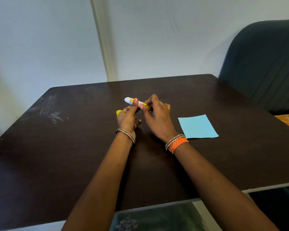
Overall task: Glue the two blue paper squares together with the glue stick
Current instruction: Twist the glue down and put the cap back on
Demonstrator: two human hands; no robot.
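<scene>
Watching the head view, I logged both hands raised just above the dark table (73, 147), near its middle. The glue stick (132, 101) lay tilted between them, its white end pointing away and to the left. The left hand (127, 116) had thumb and fingers curled round the middle of the stick. A yellow piece (118, 112), possibly the cap, showed at the left edge of that hand; I could not tell how it was held. The right hand (157, 112) pinched the yellow base end of the stick with its fingertips. One blue paper square (198, 126) lay flat on the table, right of the glue stick and just beside the right wrist. I saw only one blue sheet; whether two were stacked I could not tell.
</scene>
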